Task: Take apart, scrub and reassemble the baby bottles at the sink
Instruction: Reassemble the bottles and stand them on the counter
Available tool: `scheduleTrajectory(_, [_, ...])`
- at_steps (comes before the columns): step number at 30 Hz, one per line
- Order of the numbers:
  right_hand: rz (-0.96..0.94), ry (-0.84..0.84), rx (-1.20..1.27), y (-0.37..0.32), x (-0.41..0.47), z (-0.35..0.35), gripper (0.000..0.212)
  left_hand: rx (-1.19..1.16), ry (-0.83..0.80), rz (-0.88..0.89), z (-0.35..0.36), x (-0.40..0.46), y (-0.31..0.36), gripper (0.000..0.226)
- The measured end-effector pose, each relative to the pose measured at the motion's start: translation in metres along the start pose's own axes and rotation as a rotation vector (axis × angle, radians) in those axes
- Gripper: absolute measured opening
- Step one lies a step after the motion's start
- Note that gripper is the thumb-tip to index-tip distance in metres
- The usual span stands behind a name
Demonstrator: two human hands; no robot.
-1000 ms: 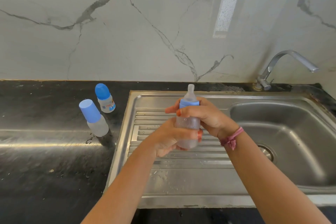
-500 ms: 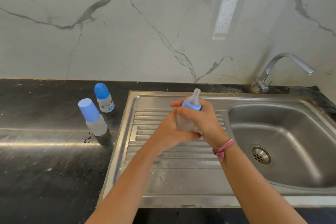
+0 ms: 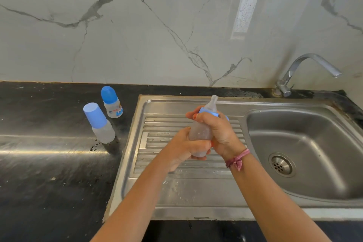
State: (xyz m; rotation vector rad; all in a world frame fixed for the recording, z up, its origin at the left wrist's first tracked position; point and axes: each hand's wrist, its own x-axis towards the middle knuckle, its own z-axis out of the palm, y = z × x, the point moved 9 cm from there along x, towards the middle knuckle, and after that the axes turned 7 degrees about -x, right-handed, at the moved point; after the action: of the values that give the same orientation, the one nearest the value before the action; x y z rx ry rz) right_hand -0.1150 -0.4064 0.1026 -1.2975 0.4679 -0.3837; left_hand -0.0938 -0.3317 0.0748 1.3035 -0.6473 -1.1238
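Both hands clamp one bottle [image 3: 199,133]: left hand [image 3: 184,148] should brace the body while right hand [image 3: 217,130] twists the blue collar [image 3: 208,112] squarely.

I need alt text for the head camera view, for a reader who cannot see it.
Two bare hands hold a clear baby bottle with a blue collar and clear teat over a steel sink's ribbed drainboard: left hand on its base, right hand near the collar. Two blue-capped bottles stand on the black counter.

Print: we see a blurred blue-and-red label on the small capped bottle [image 3: 112,104], left of the sink [image 3: 196,212]; unreadable.
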Motion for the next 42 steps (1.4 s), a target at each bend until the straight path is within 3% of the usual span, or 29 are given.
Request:
scheduleTrajectory(3, [0.040, 0.081, 0.082, 0.001, -0.001, -0.008, 0.015, 0.004, 0.112, -0.007, 0.001, 0.005, -0.003, 0.028])
scheduleTrajectory(5, [0.047, 0.112, 0.025, 0.001, 0.000, -0.014, 0.027, 0.076, 0.214, 0.003, -0.001, 0.009, -0.004, 0.039])
scheduleTrajectory(8, [0.055, 0.143, -0.180, -0.005, 0.002, -0.025, 0.040, 0.406, 0.480, 0.145, -0.018, 0.005, 0.012, 0.047])
scheduleTrajectory(10, [0.063, 0.012, -0.347, -0.015, 0.005, -0.028, 0.034, 0.605, 0.529, 0.268, -0.022, 0.005, 0.027, 0.053])
scheduleTrajectory(11, [0.084, -0.066, -0.400, -0.016, 0.005, -0.030, 0.034, 0.674, 0.525, 0.259, -0.025, 0.007, 0.029, 0.056])
scheduleTrajectory(13, [0.140, -0.091, -0.446, -0.014, 0.008, -0.051, 0.057, 0.636, 0.491, 0.108, -0.036, 0.015, 0.020, 0.059])
scheduleTrajectory(16, [0.174, 0.198, -0.576, -0.010, 0.018, -0.110, 0.103, 0.532, 0.490, -0.101, -0.050, 0.020, -0.004, 0.057])
scheduleTrajectory(18, [0.159, 0.335, -0.633, -0.006, 0.028, -0.142, 0.098, 0.570, 0.506, -0.127, -0.051, 0.023, -0.010, 0.056])
scheduleTrajectory(21, [0.180, 0.358, -0.819, 0.008, 0.048, -0.167, 0.078, 0.539, 0.531, -0.134, -0.048, 0.029, -0.013, 0.056])
scheduleTrajectory(25, [0.132, 0.174, -1.125, 0.033, 0.074, -0.158, 0.066, 0.549, 0.548, -0.067, -0.039, 0.036, -0.011, 0.063])
scheduleTrajectory(29, [0.113, 0.008, -1.279, 0.064, 0.090, -0.146, 0.061, 0.533, 0.597, 0.017, -0.039, 0.035, -0.007, 0.062])
scheduleTrajectory(35, [0.064, 0.153, -1.077, 0.056, 0.098, -0.157, 0.054, 0.517, 0.697, 0.136, -0.050, 0.024, 0.006, 0.074])
scheduleTrajectory(38, [0.015, 0.220, -0.706, 0.018, 0.094, -0.154, 0.050, 0.500, 0.750, 0.168, -0.058, 0.018, 0.012, 0.073])
scheduleTrajectory(42, [-0.067, 0.209, -0.242, -0.032, 0.071, -0.138, 0.022, 0.564, 0.816, 0.212, -0.061, 0.011, 0.021, 0.071])
